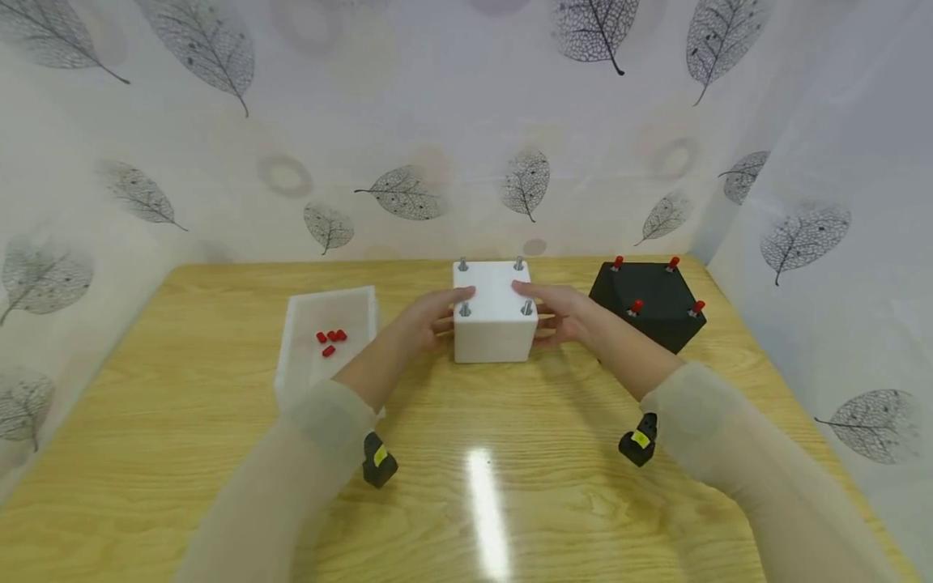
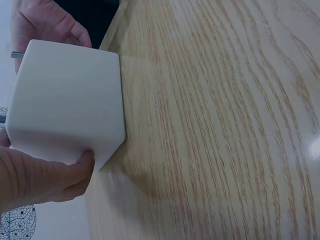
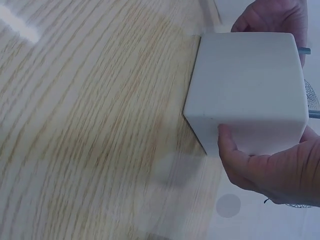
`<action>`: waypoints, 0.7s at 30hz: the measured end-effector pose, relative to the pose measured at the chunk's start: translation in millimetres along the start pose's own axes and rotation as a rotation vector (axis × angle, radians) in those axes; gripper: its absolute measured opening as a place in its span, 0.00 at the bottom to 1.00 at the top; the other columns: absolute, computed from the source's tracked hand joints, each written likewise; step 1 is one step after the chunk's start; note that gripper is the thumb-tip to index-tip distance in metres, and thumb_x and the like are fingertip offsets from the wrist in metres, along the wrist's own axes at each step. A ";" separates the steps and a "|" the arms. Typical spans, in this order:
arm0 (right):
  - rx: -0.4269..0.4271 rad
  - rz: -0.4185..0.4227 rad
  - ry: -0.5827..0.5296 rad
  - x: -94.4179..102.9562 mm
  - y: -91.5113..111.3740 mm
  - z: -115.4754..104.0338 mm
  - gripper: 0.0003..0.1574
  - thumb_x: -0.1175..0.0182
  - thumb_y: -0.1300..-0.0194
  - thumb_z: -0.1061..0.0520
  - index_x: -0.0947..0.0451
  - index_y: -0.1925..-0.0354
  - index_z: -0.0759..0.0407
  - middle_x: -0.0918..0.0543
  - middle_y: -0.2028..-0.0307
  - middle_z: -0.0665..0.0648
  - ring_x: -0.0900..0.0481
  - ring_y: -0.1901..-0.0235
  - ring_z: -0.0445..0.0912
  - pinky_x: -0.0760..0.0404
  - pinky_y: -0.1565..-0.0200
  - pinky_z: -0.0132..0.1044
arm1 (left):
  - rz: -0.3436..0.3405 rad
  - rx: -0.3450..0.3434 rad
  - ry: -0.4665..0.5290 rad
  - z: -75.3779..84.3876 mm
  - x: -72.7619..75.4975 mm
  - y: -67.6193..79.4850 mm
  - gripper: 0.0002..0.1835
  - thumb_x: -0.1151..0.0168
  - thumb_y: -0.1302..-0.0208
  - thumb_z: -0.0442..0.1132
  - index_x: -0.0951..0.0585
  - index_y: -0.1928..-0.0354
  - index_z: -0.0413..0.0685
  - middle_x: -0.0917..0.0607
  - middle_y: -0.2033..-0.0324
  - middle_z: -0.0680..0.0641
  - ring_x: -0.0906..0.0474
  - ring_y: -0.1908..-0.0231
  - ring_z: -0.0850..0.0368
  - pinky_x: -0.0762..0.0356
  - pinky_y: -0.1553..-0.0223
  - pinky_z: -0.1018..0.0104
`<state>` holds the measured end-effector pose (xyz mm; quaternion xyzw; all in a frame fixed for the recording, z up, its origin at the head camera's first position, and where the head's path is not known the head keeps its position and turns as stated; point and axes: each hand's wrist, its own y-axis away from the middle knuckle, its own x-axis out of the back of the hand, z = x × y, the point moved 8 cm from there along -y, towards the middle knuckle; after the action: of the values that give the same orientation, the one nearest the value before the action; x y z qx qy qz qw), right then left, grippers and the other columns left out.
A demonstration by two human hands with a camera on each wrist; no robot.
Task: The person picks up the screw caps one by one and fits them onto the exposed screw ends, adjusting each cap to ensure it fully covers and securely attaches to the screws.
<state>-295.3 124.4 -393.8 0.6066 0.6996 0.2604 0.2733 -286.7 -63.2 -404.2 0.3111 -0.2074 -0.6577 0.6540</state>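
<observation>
A white block (image 1: 495,340) with several bare metal bolts (image 1: 465,308) upright at its top corners stands on the wooden table. My left hand (image 1: 430,318) grips its left side, thumb over the top and fingers along the wall. On the opposite side my right hand (image 1: 564,314) holds it the same way. Both wrist views show the block's smooth front wall (image 2: 70,92) between the two hands, its lower edge at the tabletop. The left fingers (image 2: 75,175) and the right fingers (image 3: 232,155) press against the side walls.
Left of the block lies a shallow white tray (image 1: 286,344) with several small red caps (image 1: 329,351) in it. A black block (image 1: 656,283) to the right carries red caps (image 1: 636,306) on its bolts. Leaf-patterned curtain (image 1: 437,97) hangs behind the table (image 1: 437,502).
</observation>
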 end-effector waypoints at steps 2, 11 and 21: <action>0.024 -0.005 0.029 -0.3 -1.1 -1.6 0.39 0.40 0.38 0.42 0.42 0.35 0.53 0.33 0.41 0.59 0.32 0.47 0.52 0.27 0.46 0.47 | -0.009 -0.029 -0.017 1.7 -0.7 0.1 0.39 0.33 0.42 0.47 0.38 0.32 0.47 0.37 0.33 0.41 0.36 0.36 0.47 0.34 0.38 0.59; 0.084 0.003 0.075 0.3 -3.2 3.3 0.37 0.41 0.37 0.41 0.38 0.37 0.56 0.27 0.52 0.57 0.29 0.51 0.52 0.28 0.43 0.49 | -0.029 -0.101 -0.097 -1.7 -0.6 2.8 0.36 0.36 0.39 0.50 0.37 0.32 0.47 0.31 0.37 0.43 0.34 0.38 0.47 0.33 0.38 0.56; 0.126 -0.013 0.115 1.2 3.2 4.7 0.39 0.42 0.36 0.41 0.39 0.34 0.56 0.29 0.49 0.58 0.29 0.51 0.52 0.28 0.43 0.49 | -0.044 -0.175 -0.172 -3.5 0.7 10.9 0.39 0.39 0.37 0.52 0.43 0.29 0.46 0.30 0.38 0.41 0.34 0.38 0.45 0.32 0.39 0.52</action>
<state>-289.9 126.2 -394.9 0.6022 0.7330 0.2484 0.1956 -276.3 -64.0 -399.5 0.1996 -0.1975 -0.7117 0.6439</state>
